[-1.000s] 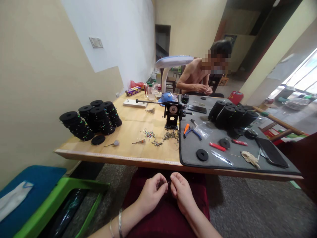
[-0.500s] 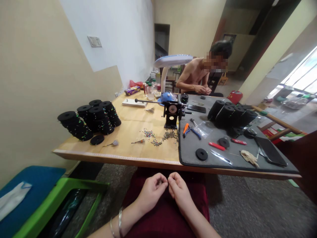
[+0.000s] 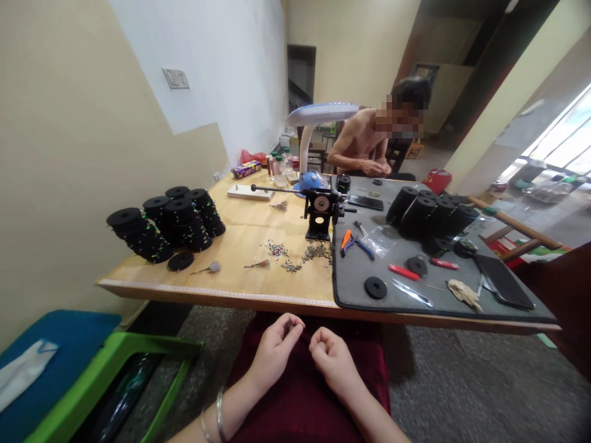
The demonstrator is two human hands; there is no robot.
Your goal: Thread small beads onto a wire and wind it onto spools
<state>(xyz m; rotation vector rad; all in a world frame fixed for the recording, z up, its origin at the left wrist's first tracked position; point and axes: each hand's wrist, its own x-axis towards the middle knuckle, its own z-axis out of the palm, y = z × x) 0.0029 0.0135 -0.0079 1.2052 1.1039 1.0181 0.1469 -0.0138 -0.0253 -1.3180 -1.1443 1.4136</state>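
Note:
Over the dark red cloth [image 3: 305, 400] on my lap, both hands are held just short of the table's front edge. My left hand [image 3: 276, 344] is closed, thumb against the curled fingers; anything pinched there is too small to make out. A little apart from it, my right hand [image 3: 335, 357] is also closed, fingertips pressed together, and what they hold is hidden. On the table beyond lie small coloured beads [image 3: 277, 248], a heap of small metal pieces [image 3: 316, 251] and a thin brush-like piece with an orange tip [image 3: 258, 264].
Stacks of black foam spools [image 3: 159, 212] stand at the left, more black spools [image 3: 429, 209] at the right. A black winding device [image 3: 319, 212] stands mid-table before a lamp [image 3: 318, 114]. Pliers [image 3: 357, 245], scissors [image 3: 412, 292] and a phone lie on the grey mat [image 3: 351, 289]. A person [image 3: 360, 144] sits opposite.
My hands have drawn apart: the left moved slightly up and left, the right slightly down, leaving a gap between the fingertips. The things on the table stay where they were.

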